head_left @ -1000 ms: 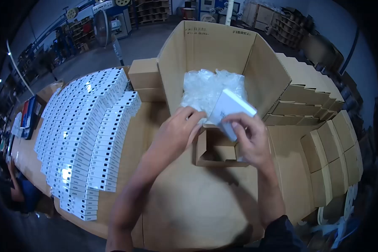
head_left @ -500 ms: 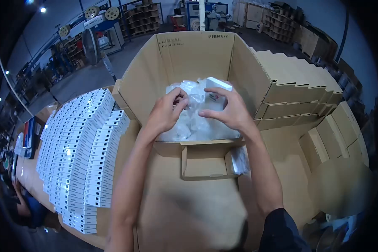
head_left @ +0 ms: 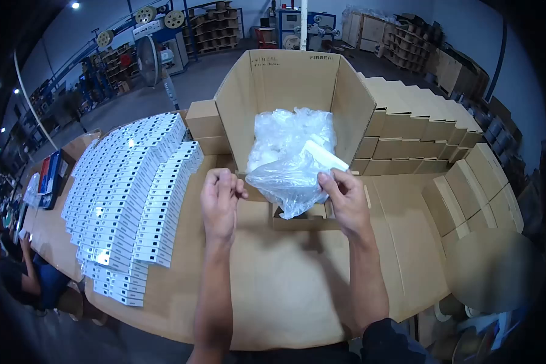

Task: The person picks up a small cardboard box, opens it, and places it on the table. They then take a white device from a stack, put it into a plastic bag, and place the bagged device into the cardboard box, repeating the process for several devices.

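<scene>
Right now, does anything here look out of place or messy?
Nothing looks damaged or spilled. The white boxes lie in slanted, overlapping rows, and the right hand holds a small white box with a crumpled plastic bag; the left hand is beside it.

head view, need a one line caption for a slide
Both hands, left hand and right hand, hold a clear plastic bag before an open carton, beside rows of small white boxes.

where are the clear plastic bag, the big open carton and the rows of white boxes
clear plastic bag (head_left: 288,176), head view, on its bulging middle
big open carton (head_left: 285,79), head view, on its inner back wall
rows of white boxes (head_left: 124,194), head view, on the middle of the rows
</scene>
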`<state>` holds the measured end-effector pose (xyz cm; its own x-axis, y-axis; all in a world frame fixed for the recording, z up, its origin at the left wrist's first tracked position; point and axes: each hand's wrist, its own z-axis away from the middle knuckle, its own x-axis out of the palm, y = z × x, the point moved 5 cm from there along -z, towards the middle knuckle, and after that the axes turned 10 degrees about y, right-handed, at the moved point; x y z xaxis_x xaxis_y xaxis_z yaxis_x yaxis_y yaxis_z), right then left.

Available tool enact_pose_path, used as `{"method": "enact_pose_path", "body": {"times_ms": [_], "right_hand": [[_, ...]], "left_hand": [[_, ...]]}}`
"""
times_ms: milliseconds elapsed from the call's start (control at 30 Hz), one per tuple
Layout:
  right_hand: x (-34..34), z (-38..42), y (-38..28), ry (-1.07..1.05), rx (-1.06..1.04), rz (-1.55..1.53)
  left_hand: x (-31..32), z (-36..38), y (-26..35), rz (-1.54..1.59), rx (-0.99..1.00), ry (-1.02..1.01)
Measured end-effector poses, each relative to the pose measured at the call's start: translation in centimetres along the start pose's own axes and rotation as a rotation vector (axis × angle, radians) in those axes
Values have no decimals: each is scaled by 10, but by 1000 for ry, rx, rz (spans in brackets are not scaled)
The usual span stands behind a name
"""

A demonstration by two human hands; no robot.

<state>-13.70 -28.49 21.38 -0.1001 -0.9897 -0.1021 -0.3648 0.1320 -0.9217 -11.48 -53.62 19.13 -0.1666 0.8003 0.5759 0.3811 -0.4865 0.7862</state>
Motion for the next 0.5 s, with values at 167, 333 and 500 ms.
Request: {"method": "enact_pose_path", "body": {"times_ms": [167,333,500], "right_hand": [[18,86,-3,229,-2,58],[31,159,52,339,279,-419],[-6,165,22,142,84,47]], "left_hand": [[26,80,-14,-266,4,-64],[5,119,-25,-414,69,186],[-11,127,-17,-522,16,47]]}}
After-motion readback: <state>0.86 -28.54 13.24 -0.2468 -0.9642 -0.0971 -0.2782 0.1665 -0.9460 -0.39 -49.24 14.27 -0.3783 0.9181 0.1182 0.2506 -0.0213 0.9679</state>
